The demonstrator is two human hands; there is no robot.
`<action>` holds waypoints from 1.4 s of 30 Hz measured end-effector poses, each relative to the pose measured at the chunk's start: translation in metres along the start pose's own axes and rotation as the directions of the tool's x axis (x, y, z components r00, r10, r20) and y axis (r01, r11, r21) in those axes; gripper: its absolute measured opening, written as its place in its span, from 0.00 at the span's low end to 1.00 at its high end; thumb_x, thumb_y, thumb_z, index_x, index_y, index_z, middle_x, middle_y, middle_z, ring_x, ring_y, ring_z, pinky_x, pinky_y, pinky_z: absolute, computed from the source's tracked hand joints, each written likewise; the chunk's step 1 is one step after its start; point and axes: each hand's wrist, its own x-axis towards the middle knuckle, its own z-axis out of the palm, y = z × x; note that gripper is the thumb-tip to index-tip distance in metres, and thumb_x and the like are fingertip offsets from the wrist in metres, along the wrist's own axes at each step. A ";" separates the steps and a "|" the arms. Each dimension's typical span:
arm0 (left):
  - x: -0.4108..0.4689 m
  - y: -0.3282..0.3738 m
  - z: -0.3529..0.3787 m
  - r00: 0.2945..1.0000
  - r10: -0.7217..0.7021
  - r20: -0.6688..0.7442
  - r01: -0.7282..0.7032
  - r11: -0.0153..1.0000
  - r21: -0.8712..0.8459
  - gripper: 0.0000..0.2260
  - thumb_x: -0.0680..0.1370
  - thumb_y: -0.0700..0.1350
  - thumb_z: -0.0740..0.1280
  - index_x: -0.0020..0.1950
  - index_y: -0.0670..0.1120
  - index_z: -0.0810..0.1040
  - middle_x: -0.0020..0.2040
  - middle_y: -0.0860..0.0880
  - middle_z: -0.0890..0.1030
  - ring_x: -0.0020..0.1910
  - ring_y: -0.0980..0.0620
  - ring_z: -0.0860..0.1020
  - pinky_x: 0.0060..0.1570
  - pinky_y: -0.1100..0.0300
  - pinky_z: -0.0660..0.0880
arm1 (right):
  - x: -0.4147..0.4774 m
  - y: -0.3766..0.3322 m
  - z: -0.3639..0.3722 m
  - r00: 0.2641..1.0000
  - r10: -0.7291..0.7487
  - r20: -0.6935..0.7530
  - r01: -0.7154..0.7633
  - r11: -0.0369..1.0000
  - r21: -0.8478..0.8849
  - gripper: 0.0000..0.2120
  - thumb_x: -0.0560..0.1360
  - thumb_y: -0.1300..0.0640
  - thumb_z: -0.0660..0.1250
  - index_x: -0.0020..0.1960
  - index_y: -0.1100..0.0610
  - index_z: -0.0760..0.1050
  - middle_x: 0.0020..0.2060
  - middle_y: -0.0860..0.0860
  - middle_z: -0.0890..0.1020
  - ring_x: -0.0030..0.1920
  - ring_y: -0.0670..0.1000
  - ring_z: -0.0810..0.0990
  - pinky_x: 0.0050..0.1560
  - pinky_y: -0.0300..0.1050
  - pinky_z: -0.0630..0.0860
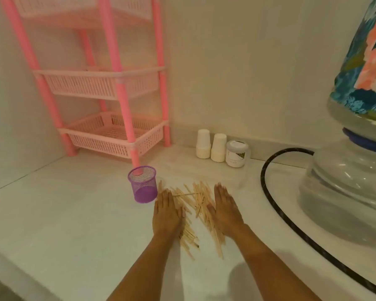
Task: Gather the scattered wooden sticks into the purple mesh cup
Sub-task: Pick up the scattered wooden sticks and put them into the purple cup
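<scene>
Down on the pale counter (78, 213), the wooden sticks (193, 205) are lying in a loose, crisscrossed heap, spreading from just right of the purple mesh cup (142, 184) back toward the person. The cup is standing upright, near the front leg of a pink rack (109, 88); nothing seems to be inside it, though the mesh makes that hard to judge. Both hands are resting palm-down with fingers straight and together, flanking the heap: the left hand (165, 211) is lying over the sticks at the heap's left edge, just beside the cup, and the right hand (225, 208) is covering the right edge. Neither hand is gripping anything. Against the back wall, two stacks of white paper cups (211, 147) are standing beside a small lidded jar (236, 153). To the right, a black hose (276, 192) is curving across the counter, around a large clear water bottle (347, 177) topped with a floral cover.
</scene>
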 end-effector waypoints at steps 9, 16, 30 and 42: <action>-0.011 -0.001 0.013 0.957 -0.280 0.072 0.287 0.952 -0.105 0.33 0.80 0.59 0.48 0.77 0.40 0.44 0.78 0.39 0.48 0.77 0.41 0.47 0.77 0.50 0.46 | -0.009 0.004 0.027 0.995 0.015 0.103 -0.013 1.000 -0.018 0.29 0.82 0.44 0.43 0.77 0.58 0.43 0.78 0.53 0.46 0.78 0.50 0.44 0.77 0.46 0.41; -0.006 0.014 0.013 0.961 -0.268 0.069 0.277 0.927 -0.255 0.30 0.82 0.55 0.48 0.78 0.40 0.45 0.78 0.43 0.50 0.78 0.46 0.49 0.77 0.54 0.47 | -0.005 -0.003 0.026 0.998 0.022 0.063 -0.025 0.998 0.052 0.29 0.82 0.44 0.48 0.77 0.59 0.49 0.78 0.54 0.52 0.78 0.52 0.49 0.77 0.45 0.46; 0.036 0.025 -0.012 0.856 -0.508 0.097 0.514 0.814 -0.272 0.19 0.79 0.38 0.60 0.69 0.36 0.64 0.67 0.39 0.69 0.66 0.42 0.69 0.64 0.55 0.68 | 0.024 -0.032 0.010 0.991 0.118 -0.061 -0.117 0.993 0.024 0.15 0.80 0.56 0.61 0.64 0.61 0.70 0.60 0.57 0.76 0.62 0.55 0.71 0.57 0.45 0.72; 0.052 0.017 -0.013 0.821 -0.522 0.232 0.567 0.696 -0.442 0.14 0.78 0.33 0.59 0.63 0.33 0.73 0.63 0.36 0.74 0.61 0.39 0.75 0.62 0.50 0.73 | 0.035 -0.031 0.004 0.966 0.256 -0.022 -0.251 0.958 0.136 0.11 0.79 0.63 0.58 0.57 0.64 0.75 0.58 0.60 0.74 0.57 0.58 0.75 0.55 0.46 0.73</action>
